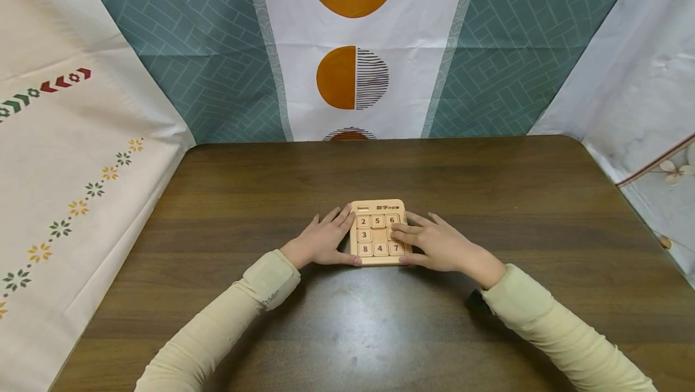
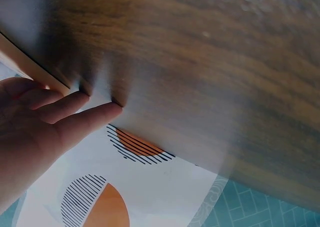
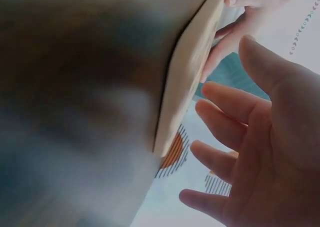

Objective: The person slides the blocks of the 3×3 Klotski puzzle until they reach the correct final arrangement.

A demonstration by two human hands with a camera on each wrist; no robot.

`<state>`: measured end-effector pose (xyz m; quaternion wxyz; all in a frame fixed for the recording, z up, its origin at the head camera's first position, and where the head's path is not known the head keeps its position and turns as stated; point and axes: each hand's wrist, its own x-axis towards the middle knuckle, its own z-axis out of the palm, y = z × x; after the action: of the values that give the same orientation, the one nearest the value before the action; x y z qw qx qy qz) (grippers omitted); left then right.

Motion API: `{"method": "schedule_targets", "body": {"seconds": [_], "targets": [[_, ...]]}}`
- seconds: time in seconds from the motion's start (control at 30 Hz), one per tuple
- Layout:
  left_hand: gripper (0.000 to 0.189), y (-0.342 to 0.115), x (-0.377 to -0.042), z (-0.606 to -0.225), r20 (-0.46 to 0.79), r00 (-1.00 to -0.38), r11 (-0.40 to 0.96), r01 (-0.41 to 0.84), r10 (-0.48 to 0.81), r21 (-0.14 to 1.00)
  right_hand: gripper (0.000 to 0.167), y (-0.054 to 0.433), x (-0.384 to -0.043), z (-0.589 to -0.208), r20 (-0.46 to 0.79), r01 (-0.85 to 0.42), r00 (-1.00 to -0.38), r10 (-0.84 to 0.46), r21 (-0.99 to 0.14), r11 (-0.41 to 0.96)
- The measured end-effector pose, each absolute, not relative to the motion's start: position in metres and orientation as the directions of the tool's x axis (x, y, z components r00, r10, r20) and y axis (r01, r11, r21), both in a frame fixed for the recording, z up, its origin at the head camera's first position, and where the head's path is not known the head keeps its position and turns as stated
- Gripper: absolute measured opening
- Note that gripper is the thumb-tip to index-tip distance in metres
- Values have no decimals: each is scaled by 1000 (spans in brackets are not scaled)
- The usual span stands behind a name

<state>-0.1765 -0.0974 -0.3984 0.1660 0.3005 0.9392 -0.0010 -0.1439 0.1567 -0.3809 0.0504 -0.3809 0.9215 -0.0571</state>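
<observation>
A wooden number slide puzzle [image 1: 378,262] lies flat on the table, with tiles 2, 5, 6 on top and 8, 4, 7 at the bottom. In its middle row are tile 3 [image 1: 364,235], a vacant centre space and a right tile partly hidden by fingers. My left hand [image 1: 320,242] rests along the puzzle's left side, thumb at the lower corner and index finger at the upper edge. Its other fingers [image 2: 92,118] lie extended on the table. From the right, my right hand [image 1: 442,243] reaches over the right column, fingers spread and loosely straight, thumb near the lower right corner.
The brown wooden table [image 1: 244,187] extends around the puzzle. Behind it hangs a teal and white cloth [image 1: 217,78] with orange circles. Light patterned cloths drape at the left [image 1: 70,157] and right [image 1: 635,90] sides.
</observation>
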Motion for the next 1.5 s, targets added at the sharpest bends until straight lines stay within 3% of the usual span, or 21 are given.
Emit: {"method": "schedule_targets", "body": {"seconds": [0.43,1.03,1.3,1.5], "targets": [[104,-98,-177,-401,-309,-763,818,565,567,108,59,130,-166,-383,-136,-652,-729,-670,-157,742],[105,-98,-177,-401,-302,-772,825,555,560,110,59,135,-144,-384,-113,-687,-699,-706,-169,707],[104,-98,-176,-401,-304,-768,820,564,564,97,56,149,-156,-380,-85,-624,-766,-637,-133,770],[103,-99,-176,-400,-306,-767,821,560,564,109,54,151,-160,-382,-105,-618,-768,-632,-139,774]]}}
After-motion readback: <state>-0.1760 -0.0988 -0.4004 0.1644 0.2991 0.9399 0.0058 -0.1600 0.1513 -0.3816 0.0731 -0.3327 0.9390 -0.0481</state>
